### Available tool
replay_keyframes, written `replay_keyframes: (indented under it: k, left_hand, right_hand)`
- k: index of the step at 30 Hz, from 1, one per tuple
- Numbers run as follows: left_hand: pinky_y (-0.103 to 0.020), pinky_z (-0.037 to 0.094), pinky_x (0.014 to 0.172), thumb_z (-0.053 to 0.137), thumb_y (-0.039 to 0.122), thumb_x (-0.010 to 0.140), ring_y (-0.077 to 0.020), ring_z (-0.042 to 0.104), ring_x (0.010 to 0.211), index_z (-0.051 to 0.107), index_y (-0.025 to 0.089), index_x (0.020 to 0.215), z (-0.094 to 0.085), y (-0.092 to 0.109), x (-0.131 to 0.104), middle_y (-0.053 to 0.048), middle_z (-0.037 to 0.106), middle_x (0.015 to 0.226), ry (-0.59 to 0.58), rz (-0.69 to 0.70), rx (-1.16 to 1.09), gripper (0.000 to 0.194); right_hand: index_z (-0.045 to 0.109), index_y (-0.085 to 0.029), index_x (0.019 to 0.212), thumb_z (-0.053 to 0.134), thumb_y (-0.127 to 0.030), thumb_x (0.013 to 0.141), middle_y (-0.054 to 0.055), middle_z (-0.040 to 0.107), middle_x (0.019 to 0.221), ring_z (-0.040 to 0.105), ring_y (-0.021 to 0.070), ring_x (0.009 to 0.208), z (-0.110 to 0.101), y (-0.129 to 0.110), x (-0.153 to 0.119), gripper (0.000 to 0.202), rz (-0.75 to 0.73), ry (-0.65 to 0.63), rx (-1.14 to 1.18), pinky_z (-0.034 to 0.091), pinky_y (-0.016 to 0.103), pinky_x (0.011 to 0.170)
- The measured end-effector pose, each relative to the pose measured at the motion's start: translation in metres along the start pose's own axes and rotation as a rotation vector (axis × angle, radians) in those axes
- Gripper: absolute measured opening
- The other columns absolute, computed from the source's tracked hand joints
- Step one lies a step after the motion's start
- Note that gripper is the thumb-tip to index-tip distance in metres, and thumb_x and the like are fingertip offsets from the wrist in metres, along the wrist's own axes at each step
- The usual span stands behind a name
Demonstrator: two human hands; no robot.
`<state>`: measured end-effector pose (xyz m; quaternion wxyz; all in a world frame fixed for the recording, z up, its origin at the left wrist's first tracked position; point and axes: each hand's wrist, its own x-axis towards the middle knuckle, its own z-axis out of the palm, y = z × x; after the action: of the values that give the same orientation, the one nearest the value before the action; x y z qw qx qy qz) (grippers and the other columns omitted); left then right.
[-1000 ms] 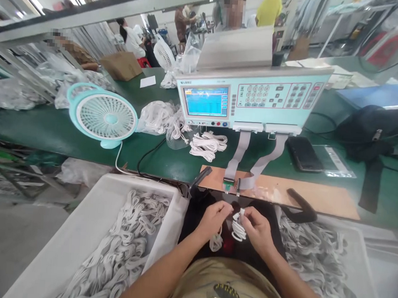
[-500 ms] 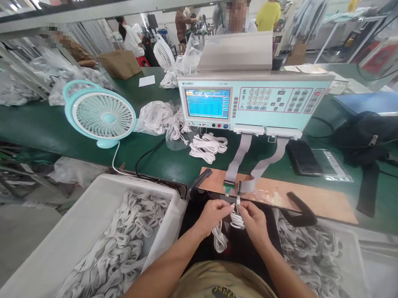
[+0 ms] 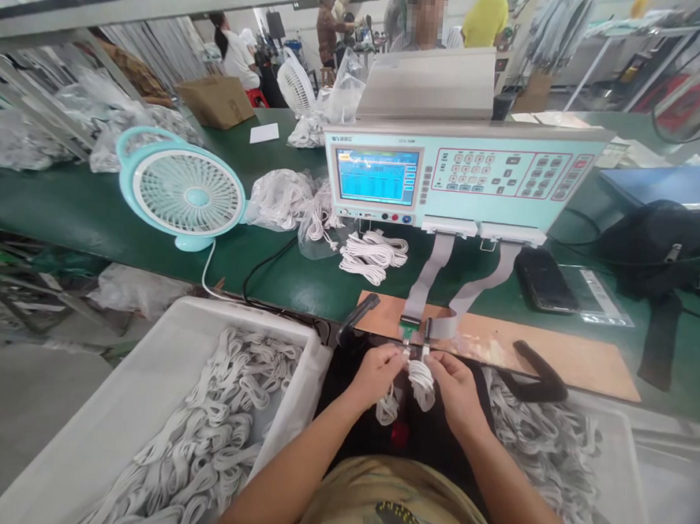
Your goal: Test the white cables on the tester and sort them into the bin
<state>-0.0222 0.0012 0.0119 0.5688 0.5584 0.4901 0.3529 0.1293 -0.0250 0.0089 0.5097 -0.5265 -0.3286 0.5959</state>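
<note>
My left hand (image 3: 380, 374) is closed, pinching a white cable plug against the small green circuit board (image 3: 408, 330) at the end of a grey ribbon cable (image 3: 429, 275). Below those fingers hangs a white coiled cable (image 3: 387, 408). With its fingers closed, my right hand (image 3: 452, 385) grips another white cable plug (image 3: 426, 350) at the black connector of the second ribbon cable (image 3: 495, 275). A coiled white cable bundle (image 3: 421, 385) dangles between the two hands. Both ribbons run up to a pale blue tester (image 3: 462, 178) with a lit screen.
A white bin (image 3: 161, 345) of coiled cables stands at the left, another cable bin (image 3: 617, 444) at the right. On the green bench are a fan (image 3: 196, 197), cable bundles (image 3: 374, 255), a phone (image 3: 544, 280) and a wooden board (image 3: 593, 362). People work behind.
My left hand has brought its plug up to the green board, closing the gap. The right hand stays at its connector. The view has shifted slightly, and the tester's screen shows different content.
</note>
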Motion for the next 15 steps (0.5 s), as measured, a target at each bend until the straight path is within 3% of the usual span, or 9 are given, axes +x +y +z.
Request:
replay_keyframes:
  k: [8,15]
  left_hand:
    - [-0.018,0.032,0.045,0.049,0.041,0.078,-0.0093,0.047,0.054,0.064,0.013,0.062,0.005,-0.002,0.000,-0.004,0.058,0.072,0.113,-0.027,-0.047,0.035]
    - [-0.020,0.030,0.043,0.051,0.040,0.076,-0.0060,0.043,0.047,0.064,0.012,0.061,0.013,-0.006,0.000,-0.006,0.063,0.084,0.177,-0.061,-0.146,0.035]
  right_hand:
    - [0.059,-0.015,0.071,0.070,-0.044,0.070,0.000,0.056,0.060,0.045,0.0130,0.051,0.002,-0.004,-0.002,0.031,0.010,0.008,0.016,0.035,0.023,0.051]
    - [0.059,-0.015,0.068,0.071,-0.043,0.069,0.000,0.056,0.060,0.045,0.0124,0.052,0.001,-0.002,-0.001,0.031,-0.005,0.009,0.021,0.036,0.022,0.052]
